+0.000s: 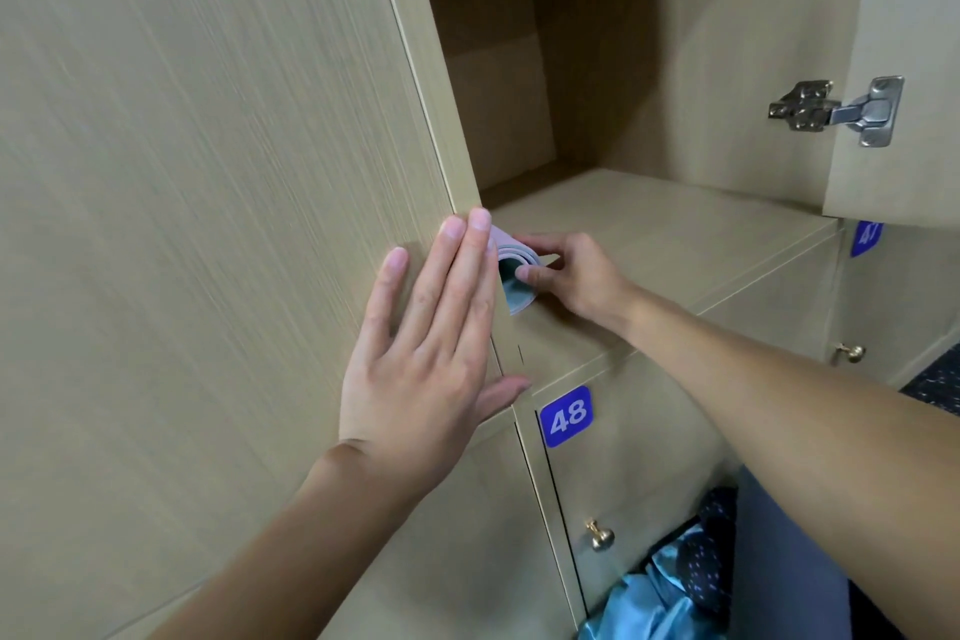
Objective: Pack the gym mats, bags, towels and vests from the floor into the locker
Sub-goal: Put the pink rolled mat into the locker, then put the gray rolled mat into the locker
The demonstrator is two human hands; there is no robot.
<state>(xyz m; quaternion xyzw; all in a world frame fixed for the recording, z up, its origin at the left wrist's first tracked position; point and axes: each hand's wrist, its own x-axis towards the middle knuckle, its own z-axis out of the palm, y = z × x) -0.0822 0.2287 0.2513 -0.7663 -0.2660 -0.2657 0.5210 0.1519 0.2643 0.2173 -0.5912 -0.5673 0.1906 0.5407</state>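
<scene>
Locker stands open, its compartment floor bare and roomy toward twelve and three o'clock. A closed door panel fills the nine o'clock side; the open door hangs at two o'clock on a metal hinge. The left hand lies flat on the panel, fingers straight, tips at its right edge. The right hand grips the rolled mat at the compartment's front-left corner, hard against the side wall. The coiled end faces the viewer; its long axis is mostly hidden, so I cannot tell how far it runs. At six o'clock from the mat a blue label reads "48"; a second label, at three o'clock, is half cut off. Blue cloth lies at five o'clock.
</scene>
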